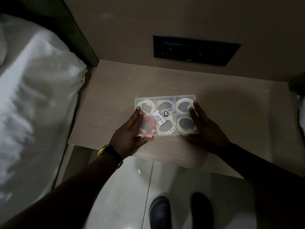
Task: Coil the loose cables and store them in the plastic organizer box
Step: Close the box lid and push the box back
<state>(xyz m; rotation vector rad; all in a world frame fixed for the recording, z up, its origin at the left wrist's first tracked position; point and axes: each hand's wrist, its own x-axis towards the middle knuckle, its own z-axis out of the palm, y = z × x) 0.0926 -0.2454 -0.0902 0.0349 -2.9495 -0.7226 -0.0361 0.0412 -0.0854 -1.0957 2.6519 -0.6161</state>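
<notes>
**Organizer box, six compartments filled, held at both short sides**

Item: clear plastic organizer box, lid down by the look of the price sticker lying flat across its top. We place it at the middle of the pale wood tabletop, towards the near edge, with the bed to the left and a dark wall panel on the far side.

Contents: five white coiled cables, one per compartment, and a red cable in the near-left compartment. We see no loose cables on the tabletop.

Risks, as we judge them:
- The latch on the near side may not be caught; we cannot tell from here. If the box is lifted, the lid could spring and the coils spill.
- The box sits close to the near edge, with tiled floor below. A push towards us could tip it off.
- A coil pressing up under the lid could keep it from seating, most likely the red one, which looks fullest.

Grip: the left hand is spread wide, fingers laid on the lid's left side and thumb along the near edge. The right hand is likewise spread, fingers against the right side. Both rest on or press the box; neither closes around it.
</notes>
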